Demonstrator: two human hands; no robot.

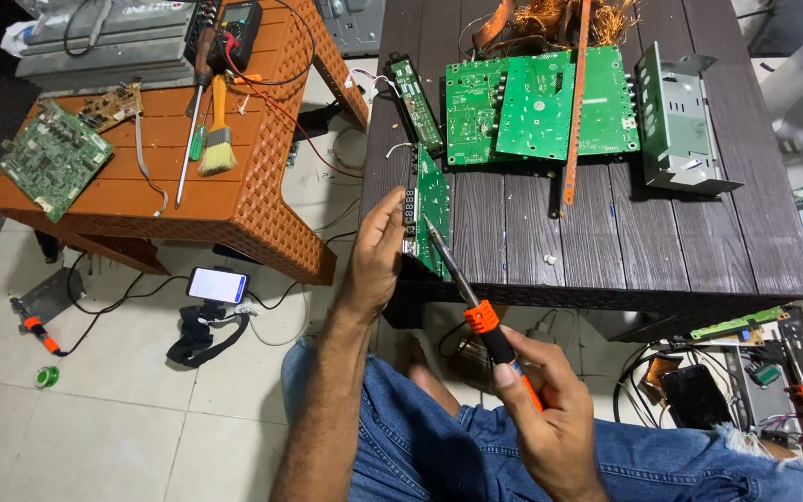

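My left hand (375, 249) grips a narrow green circuit board (432, 206) with a small display block, holding it on edge at the front left corner of the dark brown table (606, 251). My right hand (543, 409) holds a soldering iron (476, 311) by its orange and black handle. The metal tip of the iron rests against the board near the display. My knees in blue jeans fill the bottom of the view.
Several green circuit boards (536, 107), a grey metal bracket (680, 121) and a tangle of copper wire (559, 19) lie on the dark table. An orange plastic table (262, 214) at left carries a brush, screwdrivers, a multimeter and boards. A phone (217, 284) lies on the tiled floor.
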